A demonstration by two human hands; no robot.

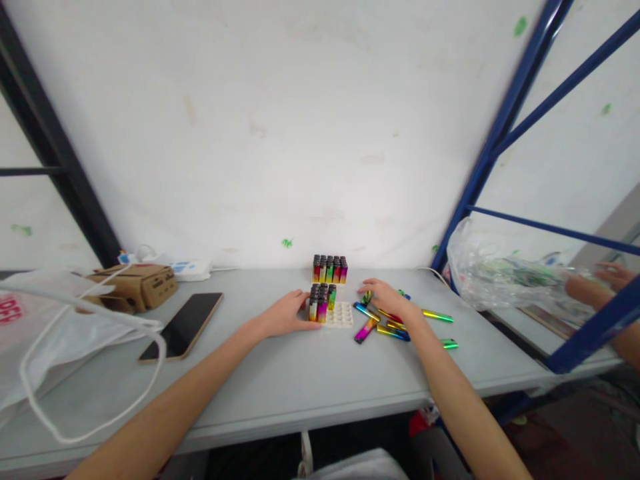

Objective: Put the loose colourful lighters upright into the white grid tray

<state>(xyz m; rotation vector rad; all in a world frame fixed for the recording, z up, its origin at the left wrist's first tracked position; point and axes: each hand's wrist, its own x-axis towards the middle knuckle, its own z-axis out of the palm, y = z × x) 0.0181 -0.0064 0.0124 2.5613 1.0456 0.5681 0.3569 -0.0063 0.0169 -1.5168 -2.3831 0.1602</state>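
Note:
My left hand grips the left end of a white plastic tray, its thumb along the front and fingers behind. Several upright lighters with black tops and shiny rainbow bodies fill the tray's left part; bare round sockets show on the right. My right hand reaches over a loose pile to the right, fingers closed on a green and yellow lighter that they partly cover. Other loose lighters in blue, gold, purple and green lie flat beneath and around this hand.
Behind the tray, a block of upright lighters stands near the wall. To the left are a phone, a cardboard box, a white bag and a cable. On the right, beyond a blue frame, another person's hands touch a clear plastic bag.

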